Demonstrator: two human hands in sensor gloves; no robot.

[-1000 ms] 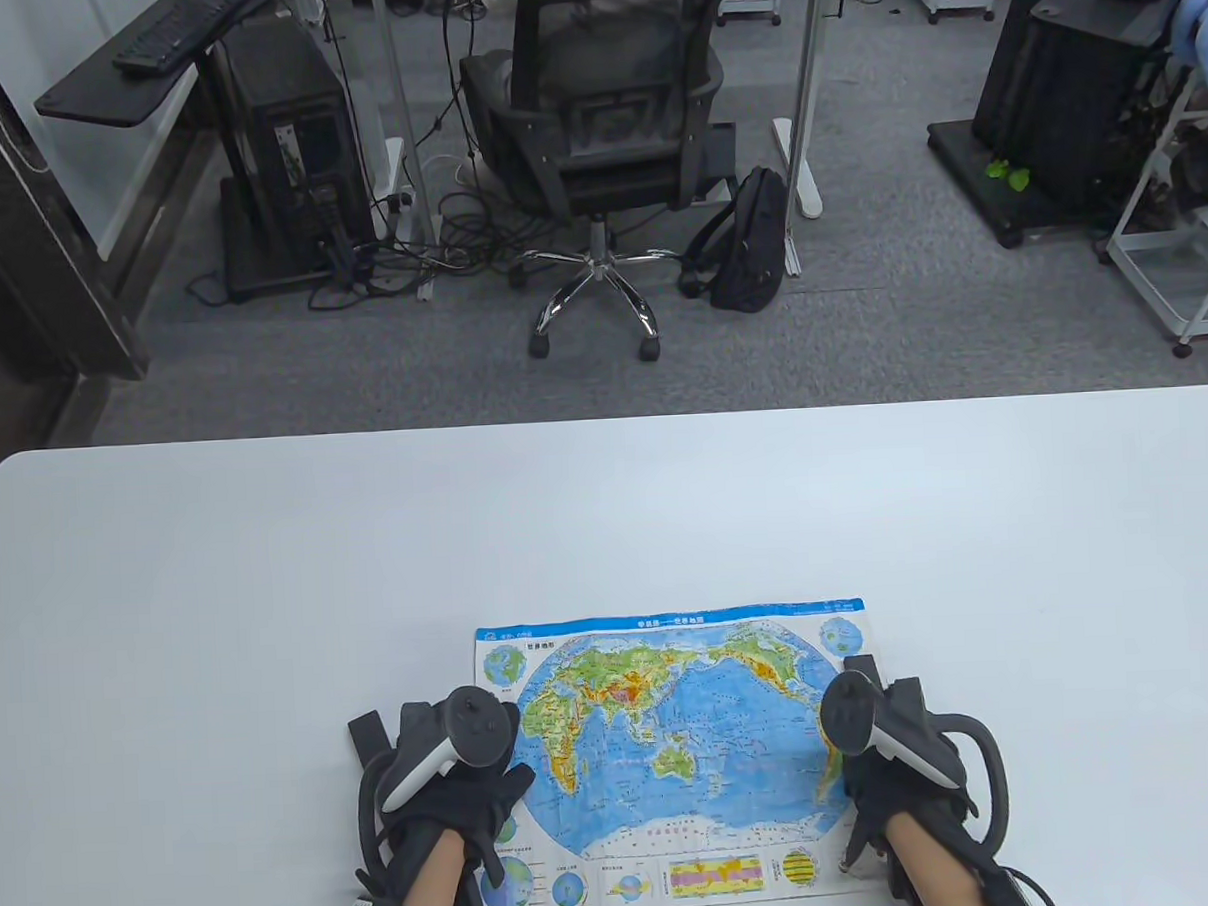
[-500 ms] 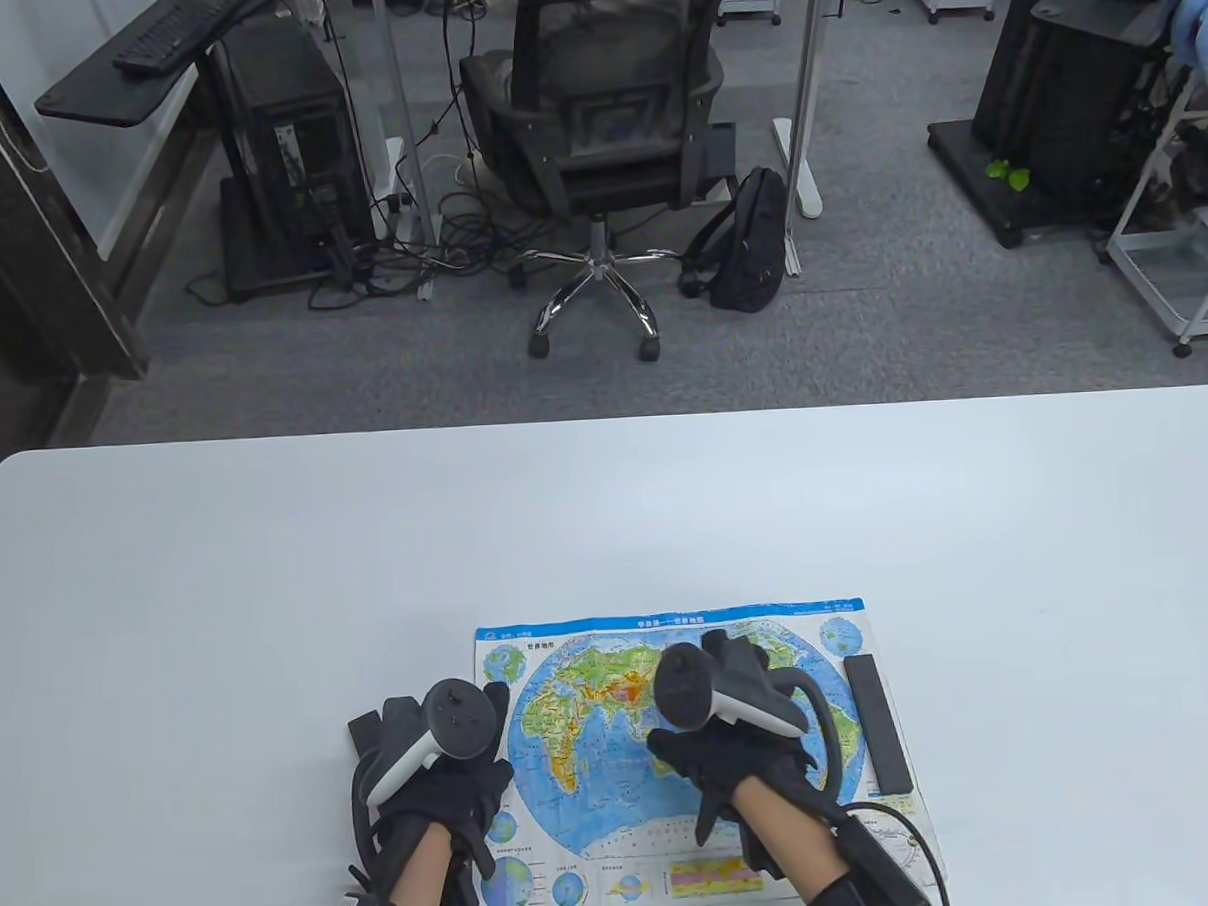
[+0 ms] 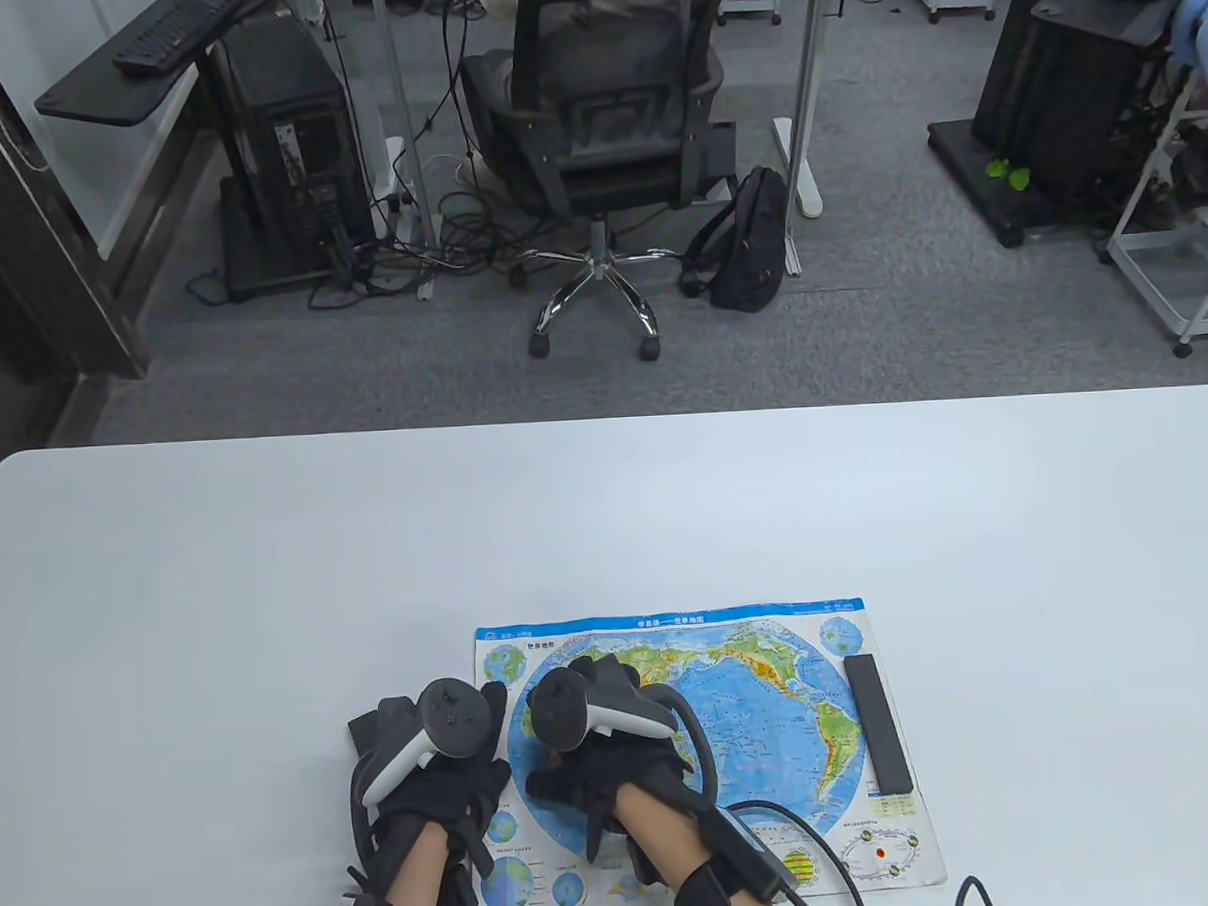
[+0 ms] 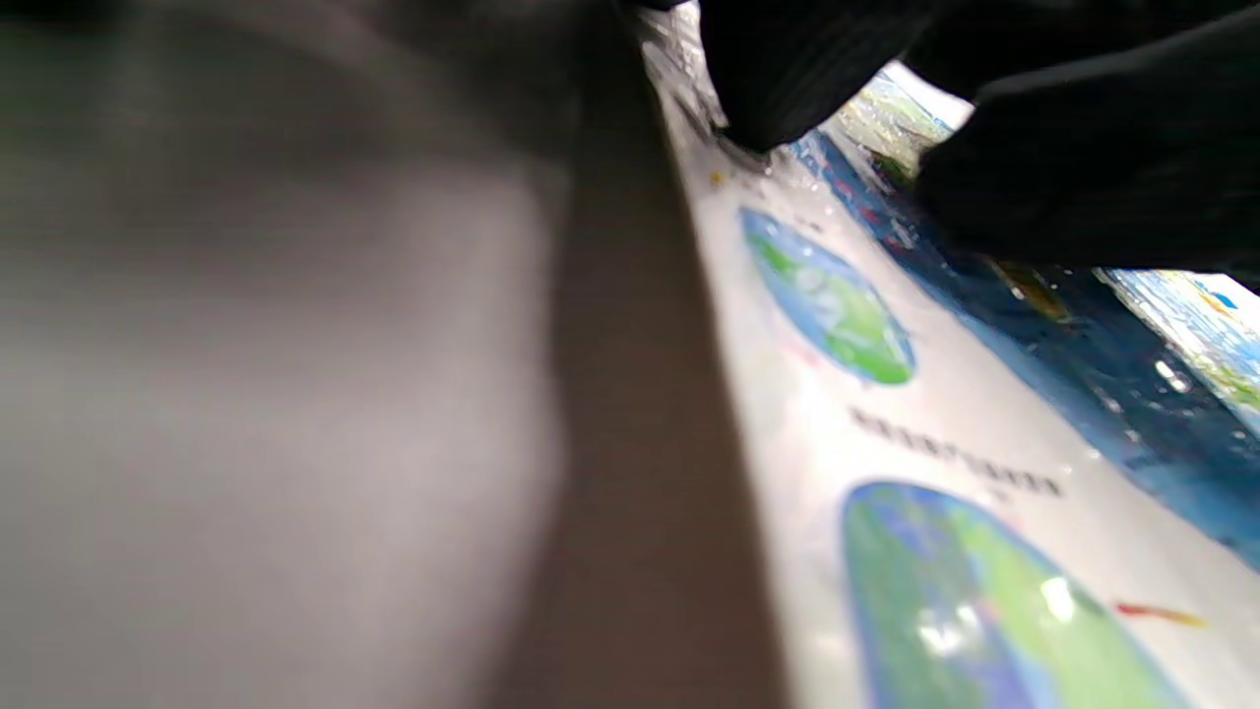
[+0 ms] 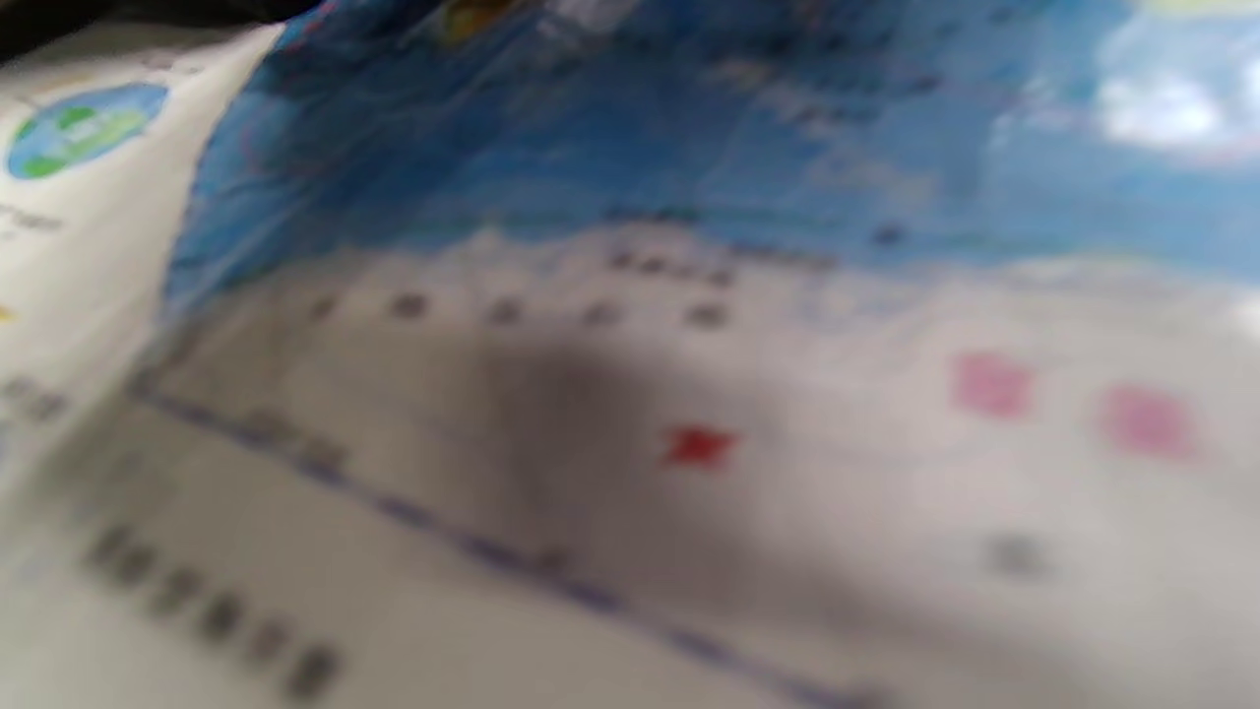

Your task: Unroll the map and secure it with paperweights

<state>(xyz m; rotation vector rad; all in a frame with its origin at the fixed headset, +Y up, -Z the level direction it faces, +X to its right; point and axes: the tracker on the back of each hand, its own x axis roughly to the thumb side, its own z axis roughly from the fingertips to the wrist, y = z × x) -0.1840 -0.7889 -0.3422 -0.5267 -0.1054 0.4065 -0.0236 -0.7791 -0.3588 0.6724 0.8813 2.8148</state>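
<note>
The world map (image 3: 755, 707) lies unrolled and flat near the table's front edge. A black bar paperweight (image 3: 878, 723) lies along its right edge. My left hand (image 3: 456, 785) presses on the map's left edge; in the left wrist view its fingertips (image 4: 778, 89) touch the map (image 4: 935, 443). My right hand (image 3: 583, 774) rests open on the map's left-centre, right beside the left hand, holding nothing. The right wrist view shows only blurred map (image 5: 689, 295). A dark flat piece (image 3: 364, 729) sticks out left of my left hand; I cannot tell what it is.
The white table (image 3: 607, 513) stretches wide around the map. My right glove's cable (image 3: 832, 853) trails over the map's lower right part. An office chair (image 3: 600, 123) and a backpack (image 3: 750, 236) stand on the floor beyond the far edge.
My right hand let go of the black paperweight on the map's right edge and moved left across the map to beside the left hand. The left hand barely moved.
</note>
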